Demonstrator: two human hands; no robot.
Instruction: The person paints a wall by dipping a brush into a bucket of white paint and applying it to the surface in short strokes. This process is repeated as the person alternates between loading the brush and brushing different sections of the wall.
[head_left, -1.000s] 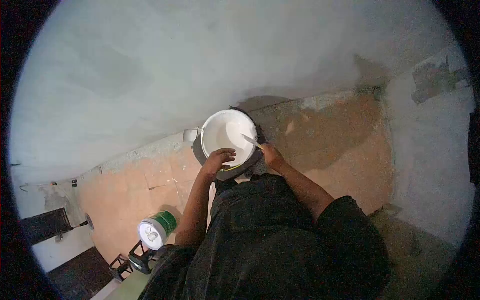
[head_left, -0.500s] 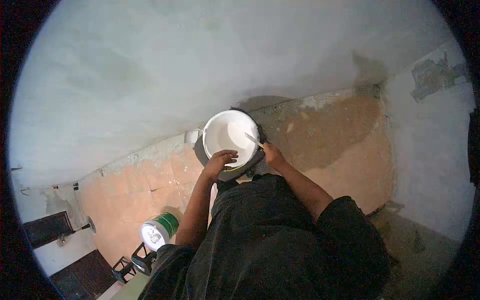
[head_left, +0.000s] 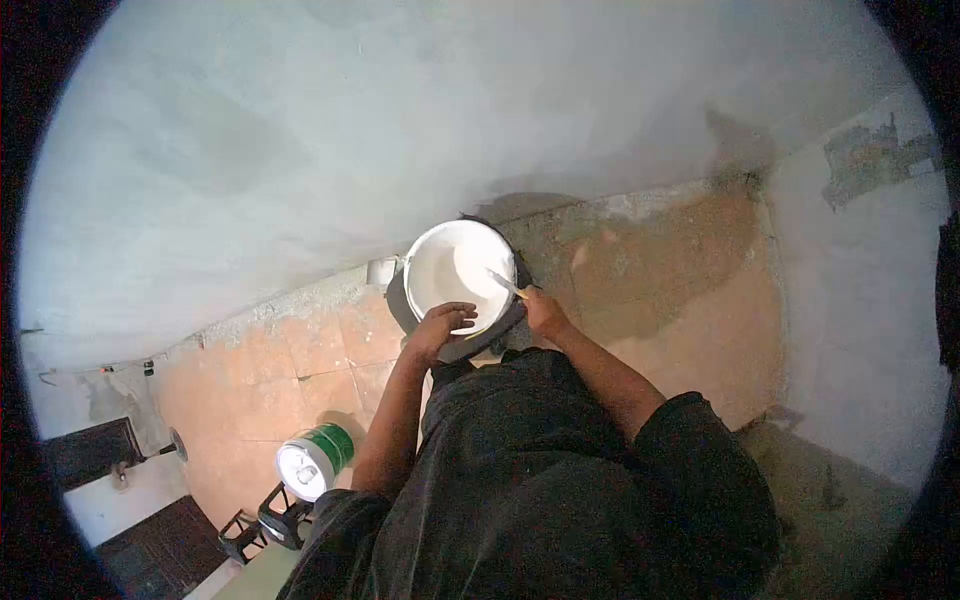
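A white bucket (head_left: 445, 270) full of white paste sits on the floor by the wall, straight ahead of me. My left hand (head_left: 440, 328) grips its near rim. My right hand (head_left: 543, 310) holds a putty knife (head_left: 505, 283) whose blade reaches into the bucket over the right edge. My dark shirt fills the lower part of the view.
A grey plastered wall (head_left: 400, 130) rises behind the bucket. Orange floor tiles (head_left: 290, 370) spread to the left. A green can with a white lid (head_left: 315, 460) lies on a dark stand at lower left. Another plastered wall (head_left: 860, 330) stands at the right.
The putty knife's blade has shifted slightly inside the bucket. Both hands stay where they were, and the view wobbles a little.
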